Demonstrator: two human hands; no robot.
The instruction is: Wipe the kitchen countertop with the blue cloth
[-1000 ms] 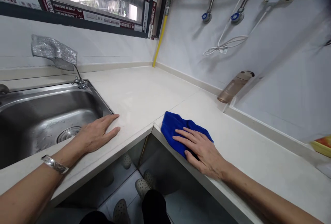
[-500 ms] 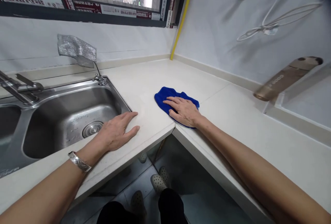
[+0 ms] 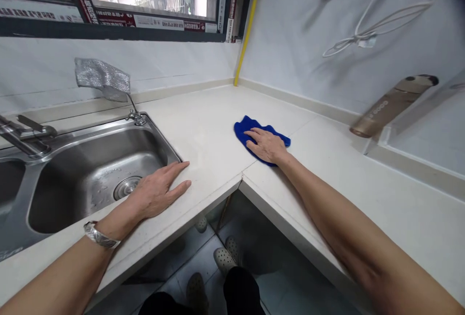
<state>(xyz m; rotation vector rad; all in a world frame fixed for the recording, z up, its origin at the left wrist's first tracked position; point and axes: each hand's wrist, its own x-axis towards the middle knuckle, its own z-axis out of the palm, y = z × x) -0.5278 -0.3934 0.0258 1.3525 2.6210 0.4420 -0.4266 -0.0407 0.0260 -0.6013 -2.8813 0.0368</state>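
My right hand point(image 3: 268, 145) presses down on a blue cloth point(image 3: 241, 128), holding it under the palm and slightly bent fingers against the pale countertop point(image 3: 203, 131). The cloth lies spread near the inner corner of the counter, with its far edge wavy. My left hand point(image 3: 156, 191) rests on the counter strip in front of the sink, holding nothing, with thumb and fingers apart. A silver bracelet point(image 3: 100, 236) circles the left wrist. The left fingertips lie close to the right rim of the steel sink point(image 3: 160, 133).
A steel faucet point(image 3: 29, 135) stands behind the sink, near a small tap wrapped in silvery bubble film point(image 3: 103, 76). A brown bottle point(image 3: 390, 107) leans at the right wall. A yellow pipe point(image 3: 246, 41) runs down the corner. Bundled white cable point(image 3: 363, 39) hangs on the wall.
My right hand has slid the blue cloth to the right and a little farther from the counter's front corner. The left hand stays in nearly the same place; the view has shifted slightly.
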